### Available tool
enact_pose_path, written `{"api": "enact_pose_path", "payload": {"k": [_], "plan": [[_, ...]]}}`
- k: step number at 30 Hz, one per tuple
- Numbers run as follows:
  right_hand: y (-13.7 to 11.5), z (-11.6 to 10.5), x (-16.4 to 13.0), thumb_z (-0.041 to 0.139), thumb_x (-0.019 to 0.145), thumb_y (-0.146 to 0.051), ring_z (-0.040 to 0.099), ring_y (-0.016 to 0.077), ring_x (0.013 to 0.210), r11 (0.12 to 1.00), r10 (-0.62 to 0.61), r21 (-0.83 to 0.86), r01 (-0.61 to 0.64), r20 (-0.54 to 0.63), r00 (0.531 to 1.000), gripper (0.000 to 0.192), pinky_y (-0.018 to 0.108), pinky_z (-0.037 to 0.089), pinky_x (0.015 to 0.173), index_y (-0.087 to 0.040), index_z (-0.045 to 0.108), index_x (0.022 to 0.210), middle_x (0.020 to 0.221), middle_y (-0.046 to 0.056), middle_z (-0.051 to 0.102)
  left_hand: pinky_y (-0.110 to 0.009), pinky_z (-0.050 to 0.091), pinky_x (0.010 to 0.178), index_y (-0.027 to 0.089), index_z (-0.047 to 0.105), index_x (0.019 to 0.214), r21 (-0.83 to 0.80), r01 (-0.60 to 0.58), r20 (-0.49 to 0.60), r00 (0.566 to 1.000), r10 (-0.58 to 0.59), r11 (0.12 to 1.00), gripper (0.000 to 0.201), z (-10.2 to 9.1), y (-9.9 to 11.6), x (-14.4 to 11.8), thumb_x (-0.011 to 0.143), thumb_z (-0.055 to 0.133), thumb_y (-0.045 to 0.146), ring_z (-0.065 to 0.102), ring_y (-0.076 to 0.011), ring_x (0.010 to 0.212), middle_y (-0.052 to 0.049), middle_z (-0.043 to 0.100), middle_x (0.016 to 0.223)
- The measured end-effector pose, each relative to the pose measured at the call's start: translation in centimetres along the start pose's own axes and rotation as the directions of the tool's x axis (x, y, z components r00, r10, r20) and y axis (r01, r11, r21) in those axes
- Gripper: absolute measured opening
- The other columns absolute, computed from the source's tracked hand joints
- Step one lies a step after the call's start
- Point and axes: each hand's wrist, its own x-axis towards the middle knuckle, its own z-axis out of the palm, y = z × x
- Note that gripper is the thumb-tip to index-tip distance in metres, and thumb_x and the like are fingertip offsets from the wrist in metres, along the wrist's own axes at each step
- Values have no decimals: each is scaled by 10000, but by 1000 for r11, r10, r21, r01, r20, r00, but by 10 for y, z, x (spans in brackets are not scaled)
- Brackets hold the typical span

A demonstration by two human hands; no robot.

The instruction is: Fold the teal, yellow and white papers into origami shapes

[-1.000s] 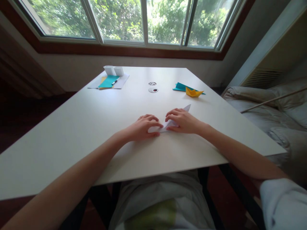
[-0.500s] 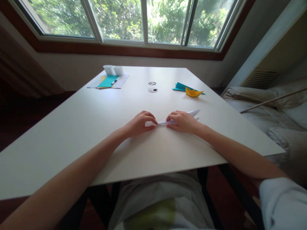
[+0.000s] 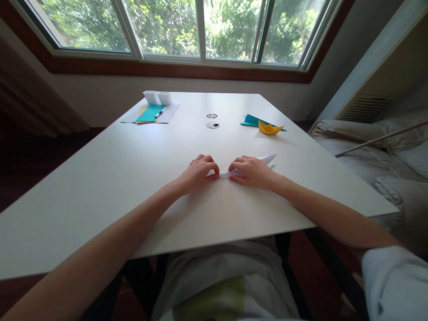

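Note:
A folded piece of white paper (image 3: 269, 158) lies low over the table in front of me, its long pointed end reaching out to the right. My right hand (image 3: 252, 171) is closed over its middle, thumb on the near side and fingers on the far side, hiding much of the folds. At the narrow left tip, my left hand (image 3: 201, 173) pinches the paper between thumb and index finger. Beyond my right hand sit a yellow paper boat (image 3: 270, 129) and a teal folded paper plane (image 3: 251, 121).
The white table (image 3: 100, 187) stretches toward the window. At its back left are teal paper (image 3: 151, 113), a marker (image 3: 159, 114), white sheets (image 3: 173, 112) and a small white stand-like object (image 3: 157, 97). Two round inserts, one a disc (image 3: 213, 125), mark the table's middle. A cushioned sofa (image 3: 354, 138) stands at right.
My left thumb and index finger have closed together on the paper's left tip. The paper and my right hand have shifted slightly left.

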Motion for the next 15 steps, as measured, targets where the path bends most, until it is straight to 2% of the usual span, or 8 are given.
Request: {"api": "enact_pose_path", "payload": {"k": [6,11,15], "plan": [[0,0,0,514,851,-343,563,194,872,1000,-6,7,6,6,1000,214,292,390,748,-183,622,944,938,72,639,-382,381,818,209,634,842,15,37,62,997,-38,999,140,-3,2,-1,809,517,279,453,-239,953,-69,548,958],[0,0,0,520,846,-342,564,197,867,1000,-14,12,14,8,1000,215,291,392,736,-185,623,950,935,65,642,-380,371,862,209,635,840,-61,8,117,993,-1,998,161,-13,-2,-4,803,514,309,453,-237,978,-62,567,943],[1,1,0,515,847,-327,564,193,872,999,-22,27,22,7,1000,211,285,397,745,-177,624,947,942,62,645,-371,365,882,196,635,850,-118,32,87,996,-21,992,232,-21,-9,-4,821,481,368,490,-223,954,-55,603,895]]}}
